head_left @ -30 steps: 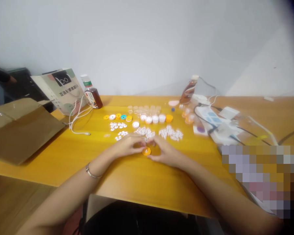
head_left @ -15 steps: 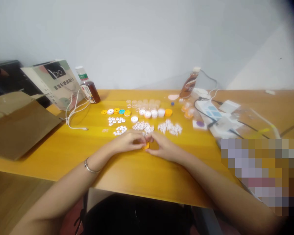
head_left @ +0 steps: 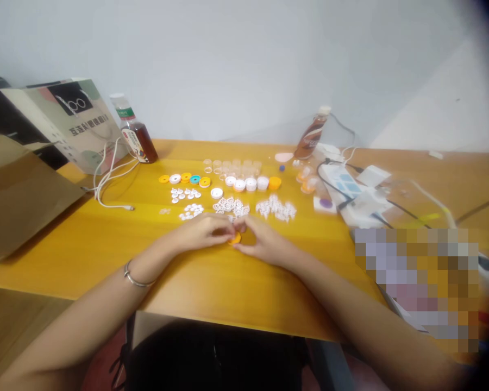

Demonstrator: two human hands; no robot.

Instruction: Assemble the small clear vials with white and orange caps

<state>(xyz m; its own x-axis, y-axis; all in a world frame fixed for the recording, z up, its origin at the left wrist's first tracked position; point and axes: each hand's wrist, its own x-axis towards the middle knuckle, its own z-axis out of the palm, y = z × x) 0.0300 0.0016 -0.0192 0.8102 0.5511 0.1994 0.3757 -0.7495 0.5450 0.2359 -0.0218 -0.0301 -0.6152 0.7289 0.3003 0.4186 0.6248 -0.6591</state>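
Note:
Both hands meet on the yellow table [head_left: 106, 244] around a small orange round cap [head_left: 235, 238]. My left hand [head_left: 206, 231] curls its fingers onto the cap from the left, a bracelet on its wrist. My right hand [head_left: 261, 240] pinches the cap from the right. Just behind the hands lie heaps of small white plastic pieces [head_left: 276, 208], and farther back a row of orange, white and blue round caps [head_left: 185, 178] and several clear little cups [head_left: 228, 165].
A paper bag [head_left: 71, 122] and a tea bottle [head_left: 134, 130] stand at the back left, with a white cable [head_left: 106, 184] beside them. A brown bottle [head_left: 312, 136], a power strip [head_left: 342, 182] and cords sit at the right. A cardboard sheet [head_left: 20, 195] lies at the left.
The view has shifted, so everything sits lower-left to a small degree. Both hands stay closed around the orange cap, their fingers moving slightly over it.

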